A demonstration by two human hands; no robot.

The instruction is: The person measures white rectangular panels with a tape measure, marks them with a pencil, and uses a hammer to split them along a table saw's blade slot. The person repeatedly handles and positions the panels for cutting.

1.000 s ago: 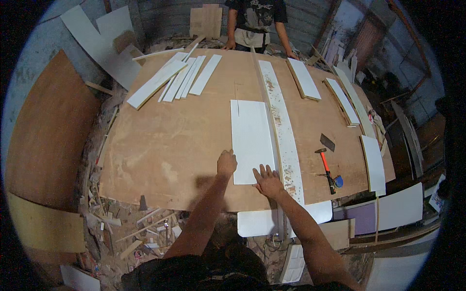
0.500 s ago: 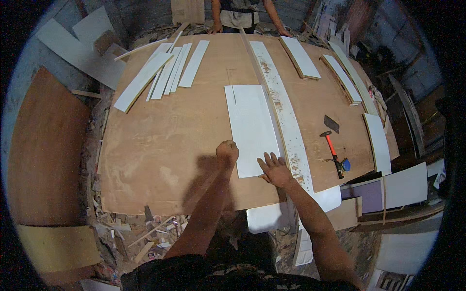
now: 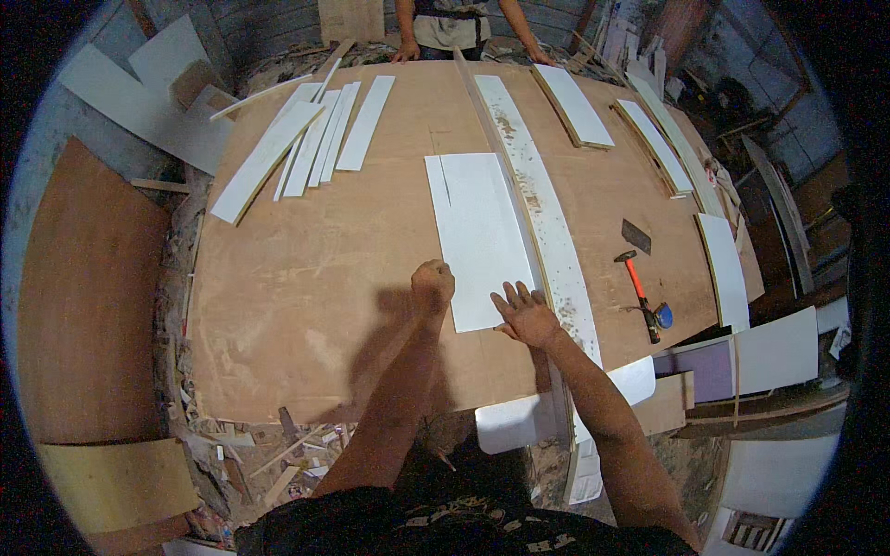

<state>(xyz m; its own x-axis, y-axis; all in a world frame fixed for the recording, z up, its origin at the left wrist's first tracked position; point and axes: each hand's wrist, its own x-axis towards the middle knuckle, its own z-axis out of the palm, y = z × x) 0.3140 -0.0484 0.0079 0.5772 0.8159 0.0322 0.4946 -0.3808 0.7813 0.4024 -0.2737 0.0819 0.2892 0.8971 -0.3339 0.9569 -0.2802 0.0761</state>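
A white rectangular board lies flat on the brown plywood tabletop, its right side along a long upright rail. A thin dark line runs into the board's far end, near its left edge, and continues a narrow slit in the tabletop. My left hand is closed in a fist against the board's left edge; what its fingers hold, if anything, is hidden. With fingers spread, my right hand presses on the board's near right corner, close to the rail.
White strips lie at the far left. A stained white plank runs beside the rail. To the right lie a hammer, a blue round object and more white pieces. Across the table, another person's hands rest on its edge.
The white board has slid a little away from me along the rail, and both hands have moved with it. My view has shifted slightly.
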